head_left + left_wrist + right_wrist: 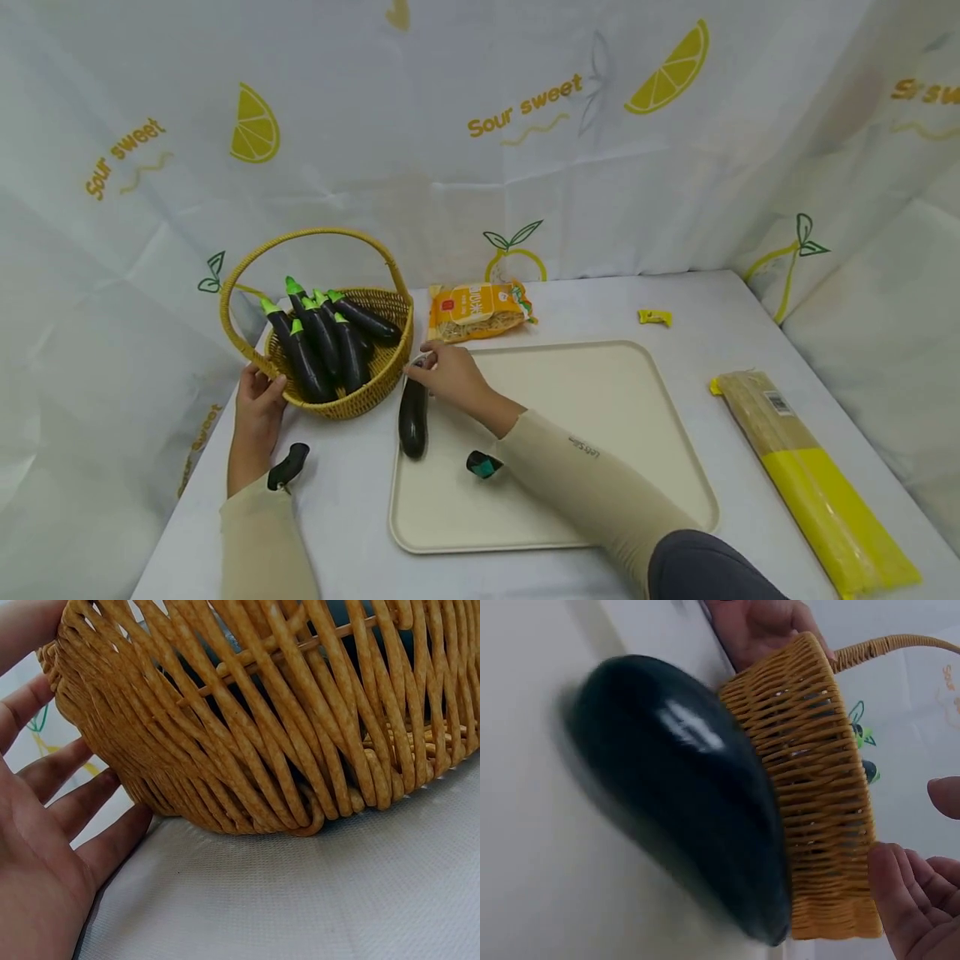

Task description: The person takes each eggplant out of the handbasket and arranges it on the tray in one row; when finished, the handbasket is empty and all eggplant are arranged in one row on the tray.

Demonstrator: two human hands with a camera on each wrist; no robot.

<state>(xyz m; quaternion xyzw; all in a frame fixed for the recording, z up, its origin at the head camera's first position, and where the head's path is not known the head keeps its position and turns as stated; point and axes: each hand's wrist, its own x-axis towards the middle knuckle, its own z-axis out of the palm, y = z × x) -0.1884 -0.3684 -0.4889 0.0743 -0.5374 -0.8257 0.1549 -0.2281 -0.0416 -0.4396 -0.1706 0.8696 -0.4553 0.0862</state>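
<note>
In the head view, a wicker basket with several dark eggplants in it stands at the left. My left hand holds its near left side, thumb up at the rim, fingers spread against the woven wall. One eggplant lies on the left edge of a cream tray. Over that eggplant's far end, beside the basket's right rim, is my right hand. The right wrist view shows a gap between its thumb and fingers, with the eggplant apart from them.
An orange food packet lies behind the tray, and a small yellow packet to its right. A long yellow noodle pack lies at the right of the table. A white printed curtain hangs behind and at the sides.
</note>
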